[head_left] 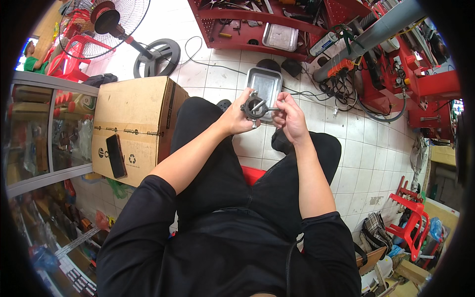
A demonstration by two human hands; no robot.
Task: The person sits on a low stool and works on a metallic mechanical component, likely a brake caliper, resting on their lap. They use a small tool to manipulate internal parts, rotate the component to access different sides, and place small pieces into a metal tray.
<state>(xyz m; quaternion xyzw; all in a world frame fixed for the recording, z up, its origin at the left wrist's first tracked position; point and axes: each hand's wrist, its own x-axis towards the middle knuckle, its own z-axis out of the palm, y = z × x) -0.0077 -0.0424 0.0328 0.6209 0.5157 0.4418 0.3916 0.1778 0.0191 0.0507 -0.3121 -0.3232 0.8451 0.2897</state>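
My left hand grips a dark metal ring-shaped fitting with bolts sticking out around it and a light bar across its opening. My right hand has its thumb and fingers closed on a thin metal rod that juts from the fitting's right side. The two hands are held above my lap, over a rectangular metal tray on the floor, which they partly hide.
A cardboard box with a phone on it stands left, beside a glass cabinet. A fan, red tool cart, post, cables and red stool surround me. Another person is at far left.
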